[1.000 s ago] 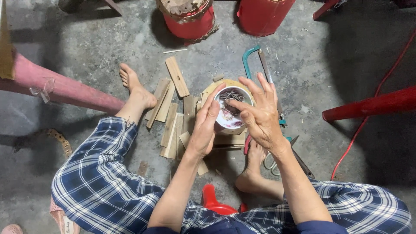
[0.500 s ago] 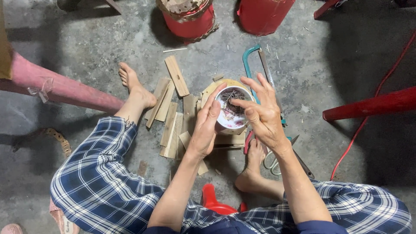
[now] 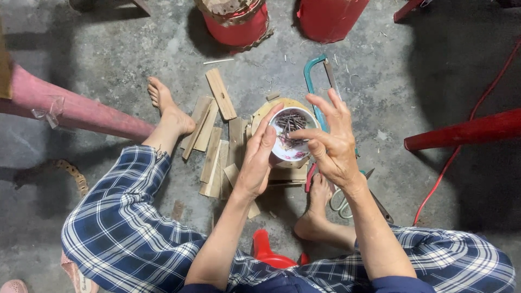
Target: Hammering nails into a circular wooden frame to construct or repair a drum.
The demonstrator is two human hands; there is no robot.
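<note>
Item 1, left hand [image 3: 259, 160]: I see it cupped against the left wall of a small white bowl [image 3: 290, 150], fingers laid flat up its side, holding it above the floor

Item 2, right hand [image 3: 331, 142]: I see it over the bowl's right rim, thumb and forefinger pinched together above the contents, the other fingers spread and raised; whether a nail sits in the pinch I cannot tell

Item 3, white bowl: pinkish marks on its side, filled with a heap of dark nails [image 3: 291, 122]; it hangs over a round wooden block [image 3: 271, 108] near the middle of the concrete floor [image 3: 108, 65]

Item 4, wood strips [image 3: 214, 141]: short flat pieces lying loose on the floor just left of the block, beside my left foot [image 3: 168, 108]

Item 5, hacksaw [image 3: 317, 81]: teal frame, lying on the floor behind the right hand

Item 6, scissors [image 3: 347, 198]: on the floor beside my right foot [image 3: 317, 209]

Item 7, two red drums [image 3: 239, 24]: at the far edge of the floor

Item 8, red cord [image 3: 467, 135]: trailing along the right edge
</note>
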